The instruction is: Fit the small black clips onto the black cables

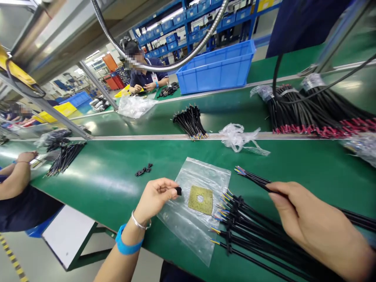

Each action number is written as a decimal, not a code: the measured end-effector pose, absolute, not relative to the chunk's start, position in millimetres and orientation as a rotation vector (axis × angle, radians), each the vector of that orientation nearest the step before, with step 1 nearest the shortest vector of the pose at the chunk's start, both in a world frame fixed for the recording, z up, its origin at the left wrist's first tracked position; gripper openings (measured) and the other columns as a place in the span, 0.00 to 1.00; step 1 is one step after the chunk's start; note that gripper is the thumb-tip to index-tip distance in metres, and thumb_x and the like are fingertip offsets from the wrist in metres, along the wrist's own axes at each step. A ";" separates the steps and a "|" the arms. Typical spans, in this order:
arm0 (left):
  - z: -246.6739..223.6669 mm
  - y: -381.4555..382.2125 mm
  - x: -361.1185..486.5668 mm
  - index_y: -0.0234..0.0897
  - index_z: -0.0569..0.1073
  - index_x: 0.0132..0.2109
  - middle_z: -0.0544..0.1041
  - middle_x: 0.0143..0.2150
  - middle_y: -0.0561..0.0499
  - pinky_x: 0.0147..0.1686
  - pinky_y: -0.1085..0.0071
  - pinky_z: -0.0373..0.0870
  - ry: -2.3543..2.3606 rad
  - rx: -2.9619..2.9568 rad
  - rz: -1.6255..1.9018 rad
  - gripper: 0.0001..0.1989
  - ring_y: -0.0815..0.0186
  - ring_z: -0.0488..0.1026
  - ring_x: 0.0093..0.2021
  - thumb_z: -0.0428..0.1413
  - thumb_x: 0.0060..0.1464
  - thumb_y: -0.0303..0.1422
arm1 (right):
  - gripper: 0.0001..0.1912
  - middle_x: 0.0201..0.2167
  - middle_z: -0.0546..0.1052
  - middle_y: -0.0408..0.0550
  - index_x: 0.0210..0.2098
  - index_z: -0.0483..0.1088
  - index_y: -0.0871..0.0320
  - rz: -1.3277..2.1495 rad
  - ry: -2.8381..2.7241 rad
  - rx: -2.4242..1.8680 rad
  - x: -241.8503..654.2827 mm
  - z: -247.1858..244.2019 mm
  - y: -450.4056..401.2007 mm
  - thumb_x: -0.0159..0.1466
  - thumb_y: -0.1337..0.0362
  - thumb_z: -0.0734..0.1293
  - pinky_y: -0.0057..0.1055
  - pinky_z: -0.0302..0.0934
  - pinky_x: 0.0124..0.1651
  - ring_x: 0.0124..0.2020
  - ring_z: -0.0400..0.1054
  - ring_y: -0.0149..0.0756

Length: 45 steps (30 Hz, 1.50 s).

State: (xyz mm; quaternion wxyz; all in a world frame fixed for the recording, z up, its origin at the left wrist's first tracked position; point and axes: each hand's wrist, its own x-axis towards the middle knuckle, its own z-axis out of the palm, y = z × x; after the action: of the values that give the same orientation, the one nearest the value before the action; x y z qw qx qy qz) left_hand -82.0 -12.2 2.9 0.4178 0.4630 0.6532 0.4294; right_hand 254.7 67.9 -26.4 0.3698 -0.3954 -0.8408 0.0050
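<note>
Between the thumb and fingers of my left hand (160,196) is a small black part (178,191), held over the edge of a clear plastic bag (183,227). My right hand (314,223) grips a few black cables (254,178), whose coloured wire ends point left. On the bag lies a yellowish square sponge (192,199) with a round hole. Below my right hand, several black cables (249,231) lie side by side, with black clip-like parts (229,231) near their stripped ends. Several small loose black parts (143,170) rest beyond my left hand.
A cable bundle (190,121) and crumpled clear plastic (239,137) lie by the metal strip. Thick cable bundles with red ends (305,109) are at the right. A blue crate (217,70) stands behind. Co-workers sit across (147,74) and at left (14,184). A metal hose (176,66) hangs overhead.
</note>
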 end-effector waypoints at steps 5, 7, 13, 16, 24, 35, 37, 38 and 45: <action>8.4 -4.5 -48.8 0.40 0.81 0.46 0.79 0.37 0.46 0.36 0.71 0.70 1.504 1.639 0.866 0.12 0.66 0.73 0.35 0.57 0.57 0.31 | 0.09 0.36 0.75 0.48 0.47 0.66 0.60 0.000 -2.238 -0.849 248.1 -18.7 57.5 0.71 0.66 0.57 0.29 0.64 0.40 0.34 0.72 0.32; 7.7 -0.6 -40.0 0.40 0.80 0.49 0.77 0.37 0.47 0.35 0.70 0.70 1.390 1.647 0.813 0.13 0.66 0.73 0.34 0.55 0.59 0.31 | 0.09 0.36 0.74 0.47 0.47 0.66 0.61 0.023 -2.247 -0.834 248.4 -19.5 55.6 0.70 0.68 0.58 0.29 0.64 0.41 0.34 0.71 0.32; -4.7 5.8 -33.9 0.34 0.77 0.42 0.74 0.31 0.50 0.30 0.70 0.73 1.219 1.222 0.820 0.15 0.69 0.73 0.26 0.63 0.52 0.40 | 0.09 0.35 0.73 0.47 0.47 0.65 0.61 0.079 -2.245 -0.803 248.3 -20.7 54.5 0.69 0.71 0.58 0.29 0.61 0.36 0.33 0.69 0.32; -10.8 6.2 -34.4 0.33 0.75 0.35 0.75 0.23 0.52 0.26 0.70 0.73 1.359 1.258 0.855 0.17 0.67 0.73 0.21 0.65 0.48 0.43 | 0.08 0.34 0.72 0.47 0.46 0.66 0.60 0.065 -2.214 -0.802 244.0 -20.4 54.8 0.69 0.71 0.58 0.30 0.59 0.33 0.31 0.68 0.33; -9.4 17.1 -30.4 0.39 0.79 0.42 0.81 0.35 0.46 0.38 0.69 0.73 1.586 1.949 0.714 0.08 0.63 0.77 0.34 0.55 0.60 0.32 | 0.12 0.27 0.68 0.44 0.40 0.69 0.58 0.044 -2.220 -0.917 233.7 -18.6 50.8 0.68 0.70 0.54 0.32 0.49 0.27 0.24 0.61 0.33; -2.1 12.3 -11.2 0.40 0.78 0.38 0.77 0.35 0.45 0.37 0.64 0.67 1.517 2.677 0.358 0.08 0.60 0.71 0.36 0.54 0.58 0.26 | 0.14 0.27 0.67 0.43 0.33 0.71 0.58 0.086 -2.161 -0.868 235.3 -11.8 42.0 0.69 0.67 0.55 0.31 0.51 0.28 0.24 0.59 0.31; 0.8 12.2 -8.3 0.39 0.75 0.35 0.77 0.38 0.45 0.41 0.64 0.68 1.580 2.359 0.592 0.06 0.59 0.72 0.40 0.54 0.58 0.27 | 0.15 0.26 0.66 0.43 0.32 0.71 0.58 0.100 -2.128 -0.835 234.7 -9.5 38.7 0.69 0.67 0.56 0.30 0.52 0.28 0.25 0.59 0.31; 2.2 11.4 -6.0 0.38 0.73 0.33 0.77 0.40 0.45 0.42 0.64 0.68 1.602 2.117 0.734 0.05 0.60 0.73 0.41 0.54 0.58 0.28 | 0.15 0.26 0.66 0.43 0.32 0.71 0.58 0.108 -2.112 -0.818 234.3 -7.6 36.6 0.69 0.68 0.56 0.30 0.52 0.29 0.25 0.59 0.31; 8.2 1.0 18.6 0.36 0.68 0.31 0.79 0.48 0.45 0.38 0.68 0.73 1.267 0.886 1.153 0.10 0.64 0.78 0.36 0.60 0.56 0.34 | 0.12 0.26 0.70 0.43 0.43 0.71 0.61 0.228 -2.134 -0.733 232.0 -3.4 23.6 0.69 0.72 0.57 0.29 0.56 0.29 0.25 0.64 0.30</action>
State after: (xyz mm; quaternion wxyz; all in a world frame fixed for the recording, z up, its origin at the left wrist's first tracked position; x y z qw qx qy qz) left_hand 18.6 1.0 8.2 0.5700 0.3775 0.5398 0.4912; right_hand 232.0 23.6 -3.4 0.4231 -0.2929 -0.8526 0.0909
